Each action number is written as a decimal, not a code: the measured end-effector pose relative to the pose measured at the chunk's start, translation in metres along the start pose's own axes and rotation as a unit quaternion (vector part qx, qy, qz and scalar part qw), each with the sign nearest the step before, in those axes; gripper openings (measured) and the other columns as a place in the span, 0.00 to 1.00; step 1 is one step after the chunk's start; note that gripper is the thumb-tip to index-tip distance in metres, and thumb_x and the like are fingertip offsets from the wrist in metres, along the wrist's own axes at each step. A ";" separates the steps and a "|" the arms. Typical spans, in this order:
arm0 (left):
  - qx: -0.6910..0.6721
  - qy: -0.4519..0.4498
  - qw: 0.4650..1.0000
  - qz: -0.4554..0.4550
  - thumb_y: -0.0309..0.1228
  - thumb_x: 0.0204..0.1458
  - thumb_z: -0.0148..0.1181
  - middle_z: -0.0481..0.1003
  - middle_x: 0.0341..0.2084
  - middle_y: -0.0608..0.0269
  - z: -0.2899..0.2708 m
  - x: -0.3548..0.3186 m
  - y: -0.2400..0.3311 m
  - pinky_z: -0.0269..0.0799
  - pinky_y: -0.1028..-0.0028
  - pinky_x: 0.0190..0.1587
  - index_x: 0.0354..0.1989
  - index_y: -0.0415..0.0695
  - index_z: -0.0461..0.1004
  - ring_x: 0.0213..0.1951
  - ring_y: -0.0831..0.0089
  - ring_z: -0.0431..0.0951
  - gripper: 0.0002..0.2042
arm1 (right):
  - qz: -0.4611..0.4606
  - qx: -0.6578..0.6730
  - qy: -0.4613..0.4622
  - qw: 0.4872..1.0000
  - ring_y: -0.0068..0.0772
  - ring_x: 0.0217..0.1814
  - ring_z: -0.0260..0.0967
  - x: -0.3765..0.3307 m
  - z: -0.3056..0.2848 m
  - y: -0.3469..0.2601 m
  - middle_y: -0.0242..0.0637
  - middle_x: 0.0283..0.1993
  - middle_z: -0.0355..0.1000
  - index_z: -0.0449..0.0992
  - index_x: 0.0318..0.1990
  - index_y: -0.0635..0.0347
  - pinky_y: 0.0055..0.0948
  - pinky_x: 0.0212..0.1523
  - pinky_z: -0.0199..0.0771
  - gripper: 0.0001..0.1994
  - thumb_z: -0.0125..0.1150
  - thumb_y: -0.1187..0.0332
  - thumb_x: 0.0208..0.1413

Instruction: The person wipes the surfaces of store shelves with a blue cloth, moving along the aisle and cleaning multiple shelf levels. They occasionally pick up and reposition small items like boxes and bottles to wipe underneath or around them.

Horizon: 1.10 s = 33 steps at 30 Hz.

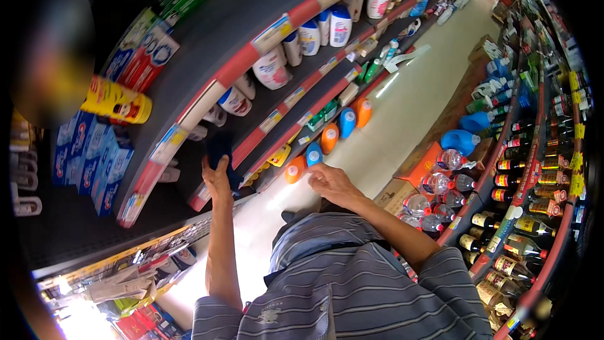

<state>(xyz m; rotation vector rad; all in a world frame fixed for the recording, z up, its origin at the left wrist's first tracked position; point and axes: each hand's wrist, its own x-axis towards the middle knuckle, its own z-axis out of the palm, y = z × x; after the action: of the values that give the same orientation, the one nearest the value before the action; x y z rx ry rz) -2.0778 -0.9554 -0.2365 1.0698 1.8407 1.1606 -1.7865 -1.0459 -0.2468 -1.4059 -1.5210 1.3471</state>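
My left hand (216,179) is closed on a dark blue cloth (220,151), at the front edge of the lower shelves on the left. The cloth hangs against the dark shelf, so its outline is hard to make out. My right hand (333,186) is in front of my body, its fingers loosely curled in, and I see nothing in them. Beyond its fingertips stand a blue bottle (314,154) and an orange bottle (294,170) in the bottom row. White shampoo bottles (271,70) fill part of the shelf above the cloth.
Red-edged shelves (182,129) with price labels curve along my left, holding toothpaste boxes (104,157) and a yellow bottle (119,99). A pale floor aisle (409,101) runs ahead. Along the right are clear plastic jugs (434,184), cartons (421,164) and shelves of dark bottles (503,179).
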 end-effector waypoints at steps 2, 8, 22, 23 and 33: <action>0.099 0.002 0.995 0.025 0.34 0.48 0.65 0.73 0.54 0.44 0.012 0.022 -0.015 0.65 0.65 0.60 0.61 0.30 0.66 0.56 0.55 0.73 0.32 | 0.120 0.036 -0.024 0.992 0.42 0.40 0.78 -0.008 -0.022 0.026 0.46 0.39 0.79 0.74 0.51 0.59 0.35 0.45 0.76 0.15 0.58 0.65 0.58; 0.157 0.005 0.984 0.083 0.41 0.47 0.66 0.72 0.54 0.33 0.054 0.045 -0.021 0.65 0.62 0.62 0.58 0.29 0.70 0.58 0.46 0.72 0.33 | 0.197 0.098 0.025 0.975 0.31 0.31 0.77 -0.033 -0.047 0.057 0.40 0.31 0.78 0.73 0.49 0.61 0.31 0.34 0.77 0.14 0.59 0.67 0.57; 0.190 -0.037 0.977 0.088 0.47 0.51 0.64 0.71 0.53 0.33 0.093 0.042 -0.006 0.65 0.58 0.59 0.57 0.30 0.71 0.54 0.45 0.72 0.33 | 0.212 0.189 0.110 0.952 0.25 0.29 0.71 -0.044 -0.064 0.058 0.36 0.32 0.74 0.69 0.53 0.64 0.26 0.32 0.71 0.16 0.55 0.69 0.59; 0.196 -0.021 0.977 0.081 0.44 0.52 0.64 0.71 0.53 0.34 0.094 0.038 -0.001 0.64 0.59 0.60 0.56 0.28 0.71 0.55 0.45 0.71 0.32 | 0.205 0.181 0.106 0.956 0.26 0.30 0.72 -0.045 -0.068 0.064 0.37 0.31 0.74 0.70 0.53 0.65 0.26 0.33 0.72 0.16 0.55 0.69 0.59; -0.116 0.297 0.946 -0.057 0.42 0.55 0.62 0.66 0.57 0.43 0.126 0.000 -0.021 0.69 0.64 0.56 0.64 0.33 0.61 0.50 0.55 0.71 0.34 | 0.183 0.069 0.125 0.973 0.42 0.38 0.78 -0.047 -0.176 0.100 0.45 0.33 0.79 0.72 0.51 0.64 0.35 0.43 0.75 0.16 0.55 0.67 0.58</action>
<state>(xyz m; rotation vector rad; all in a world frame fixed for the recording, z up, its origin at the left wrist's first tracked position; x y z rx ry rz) -1.9741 -0.9168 -0.2999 0.4951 2.0976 1.7102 -1.5834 -1.0584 -0.2891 -1.7496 -1.0178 1.3921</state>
